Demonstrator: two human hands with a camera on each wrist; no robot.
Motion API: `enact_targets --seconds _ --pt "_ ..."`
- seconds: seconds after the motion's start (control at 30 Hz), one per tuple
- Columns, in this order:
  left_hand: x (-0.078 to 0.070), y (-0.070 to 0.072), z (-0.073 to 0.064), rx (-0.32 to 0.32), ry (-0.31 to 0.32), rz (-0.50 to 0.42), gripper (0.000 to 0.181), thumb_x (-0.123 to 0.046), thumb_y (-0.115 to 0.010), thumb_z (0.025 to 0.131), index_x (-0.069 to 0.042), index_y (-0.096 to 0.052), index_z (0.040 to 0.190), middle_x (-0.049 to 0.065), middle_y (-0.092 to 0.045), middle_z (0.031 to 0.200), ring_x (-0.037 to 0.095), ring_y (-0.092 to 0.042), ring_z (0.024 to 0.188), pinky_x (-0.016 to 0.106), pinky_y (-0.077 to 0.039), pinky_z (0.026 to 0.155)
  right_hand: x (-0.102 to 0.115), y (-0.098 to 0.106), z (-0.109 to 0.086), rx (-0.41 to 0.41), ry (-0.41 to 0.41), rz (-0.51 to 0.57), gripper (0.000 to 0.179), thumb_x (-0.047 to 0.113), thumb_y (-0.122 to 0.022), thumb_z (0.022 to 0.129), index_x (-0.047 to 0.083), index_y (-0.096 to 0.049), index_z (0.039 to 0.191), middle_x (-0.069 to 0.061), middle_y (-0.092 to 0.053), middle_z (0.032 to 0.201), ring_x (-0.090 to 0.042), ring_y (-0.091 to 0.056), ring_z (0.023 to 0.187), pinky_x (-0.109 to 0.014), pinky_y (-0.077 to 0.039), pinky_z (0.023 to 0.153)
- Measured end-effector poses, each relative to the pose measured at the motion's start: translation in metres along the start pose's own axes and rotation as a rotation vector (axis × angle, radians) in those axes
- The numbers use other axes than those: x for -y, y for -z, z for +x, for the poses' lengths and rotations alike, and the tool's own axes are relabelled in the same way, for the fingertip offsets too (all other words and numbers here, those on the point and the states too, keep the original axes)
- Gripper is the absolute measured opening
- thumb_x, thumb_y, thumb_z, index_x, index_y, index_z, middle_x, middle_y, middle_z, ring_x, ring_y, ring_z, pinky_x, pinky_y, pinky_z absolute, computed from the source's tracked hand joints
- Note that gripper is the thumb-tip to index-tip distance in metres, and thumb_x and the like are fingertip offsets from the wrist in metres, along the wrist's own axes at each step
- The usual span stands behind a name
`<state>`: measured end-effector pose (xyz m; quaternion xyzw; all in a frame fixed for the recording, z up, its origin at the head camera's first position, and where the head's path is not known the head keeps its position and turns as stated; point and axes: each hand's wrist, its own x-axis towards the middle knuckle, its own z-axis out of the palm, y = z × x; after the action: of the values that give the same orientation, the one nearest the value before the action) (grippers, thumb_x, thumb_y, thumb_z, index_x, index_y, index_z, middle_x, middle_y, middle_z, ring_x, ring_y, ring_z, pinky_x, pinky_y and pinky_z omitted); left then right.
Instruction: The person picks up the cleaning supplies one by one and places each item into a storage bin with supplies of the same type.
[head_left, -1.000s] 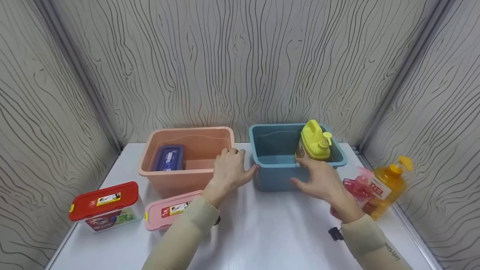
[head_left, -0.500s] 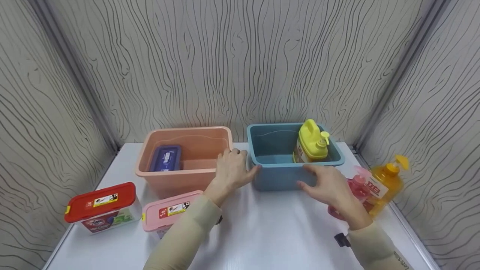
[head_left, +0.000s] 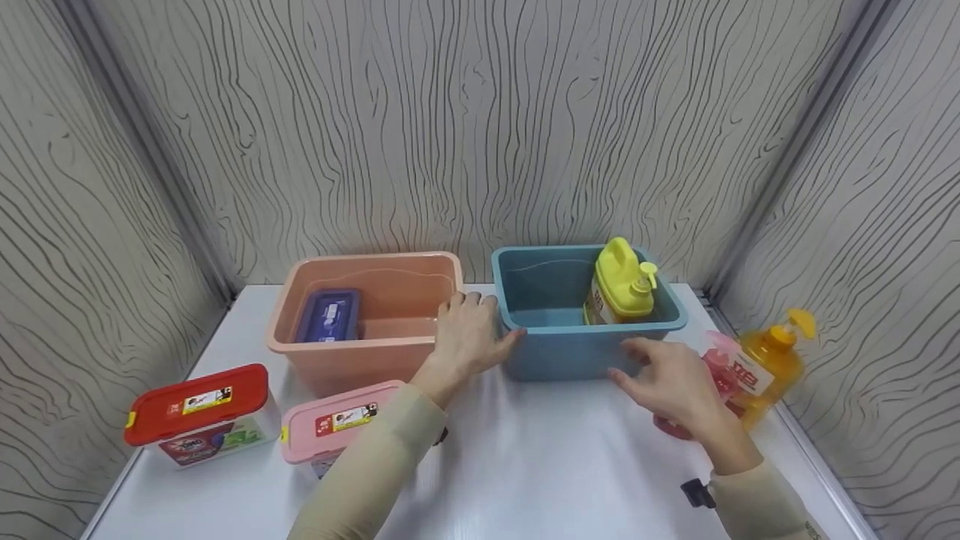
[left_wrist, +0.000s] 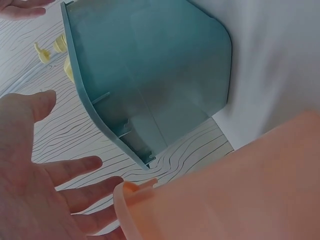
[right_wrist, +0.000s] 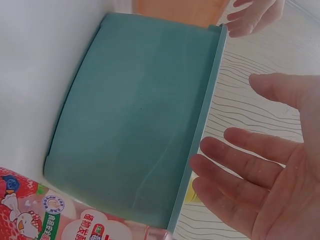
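My left hand is at the front right corner of the peach bin, fingers extended and nothing held. In the left wrist view, its fingertips reach right to the peach rim. Facing the front wall of the blue bin, my right hand has its fingers loosely bent and holds nothing. A dark blue lidded box sits in the peach bin's left part. At the right end of the blue bin stands a yellow jug with a pump. The right hand partly covers a pink pump bottle.
An orange pump bottle leans close behind the pink one at the right edge. A red-lidded tub and a pink-lidded tub, partly behind my left sleeve, lie at the front left. Patterned walls enclose the white table.
My right hand has drawn back from the blue bin's front rim, down and to the right. The left hand stays near the peach bin's corner. The whole view has shifted slightly.
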<state>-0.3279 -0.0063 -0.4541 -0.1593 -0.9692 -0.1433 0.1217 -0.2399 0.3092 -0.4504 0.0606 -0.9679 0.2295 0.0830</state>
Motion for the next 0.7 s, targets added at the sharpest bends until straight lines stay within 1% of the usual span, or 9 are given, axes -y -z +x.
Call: enact_targets --seconds 0.07,0.23,0.37,0.43,0.57,0.63,0.7 --pt "-0.001 -0.001 0.001 0.006 -0.001 0.005 0.073 -0.070 -0.065 0.103 -0.009 -0.069 0.142 0.015 -0.072 0.139 0.037 -0.062 0.134 0.058 -0.054 0.116 -0.001 0.000 -0.002 -0.006 0.002 -0.002 0.061 0.049 -0.084 0.098 0.010 -0.074 0.144 -0.011 -0.082 0.132 -0.026 -0.075 0.107 -0.053 -0.068 0.095" --pt "-0.002 -0.003 0.003 0.028 0.000 0.006 0.085 -0.074 -0.061 0.104 -0.009 -0.059 0.158 0.018 -0.066 0.154 0.039 -0.058 0.144 0.060 -0.050 0.124 -0.006 0.001 -0.007 -0.013 -0.002 0.000 0.057 0.046 -0.083 0.099 0.010 -0.075 0.142 -0.013 -0.083 0.131 -0.032 -0.078 0.113 -0.058 -0.068 0.099" --pt "-0.002 -0.007 0.005 0.036 -0.001 -0.011 0.091 -0.075 -0.060 0.104 -0.008 -0.052 0.164 0.020 -0.061 0.163 0.043 -0.052 0.155 0.067 -0.040 0.132 -0.010 0.003 -0.010 -0.018 -0.012 -0.015 0.056 0.046 -0.082 0.100 0.009 -0.075 0.142 -0.015 -0.083 0.132 -0.036 -0.078 0.115 -0.061 -0.066 0.101" --pt "-0.002 -0.008 0.006 0.041 -0.004 -0.012 0.093 -0.075 -0.059 0.104 -0.007 -0.049 0.167 0.021 -0.057 0.168 0.045 -0.048 0.160 0.070 -0.034 0.136 -0.011 0.004 -0.012 -0.024 -0.016 -0.017 0.056 0.046 -0.082 0.100 0.008 -0.076 0.141 -0.016 -0.083 0.133 -0.037 -0.079 0.114 -0.061 -0.066 0.100" --pt "-0.004 -0.011 0.008 0.051 -0.017 -0.007 0.097 -0.077 -0.057 0.104 -0.007 -0.045 0.170 0.021 -0.051 0.174 0.046 -0.042 0.166 0.071 -0.028 0.138 -0.015 0.006 -0.015 -0.050 -0.014 -0.021 0.051 0.042 -0.084 0.099 0.007 -0.078 0.137 -0.017 -0.084 0.128 -0.034 -0.080 0.105 -0.056 -0.069 0.093" --pt "-0.005 -0.012 0.010 0.061 -0.028 -0.001 0.098 -0.078 -0.054 0.105 -0.007 -0.043 0.172 0.021 -0.048 0.177 0.047 -0.040 0.168 0.071 -0.027 0.139 -0.018 0.006 -0.016 -0.066 -0.012 -0.028 0.048 0.040 -0.085 0.099 0.008 -0.079 0.134 -0.014 -0.086 0.121 -0.028 -0.078 0.097 -0.048 -0.068 0.086" --pt "-0.005 -0.012 0.011 0.070 -0.038 0.006 0.100 -0.080 -0.052 0.105 -0.009 -0.040 0.173 0.022 -0.046 0.178 0.047 -0.038 0.169 0.071 -0.026 0.139 -0.021 0.007 -0.018 -0.077 -0.016 -0.032 0.046 0.039 -0.086 0.098 0.009 -0.081 0.132 -0.011 -0.087 0.114 -0.022 -0.075 0.093 -0.039 -0.065 0.082"
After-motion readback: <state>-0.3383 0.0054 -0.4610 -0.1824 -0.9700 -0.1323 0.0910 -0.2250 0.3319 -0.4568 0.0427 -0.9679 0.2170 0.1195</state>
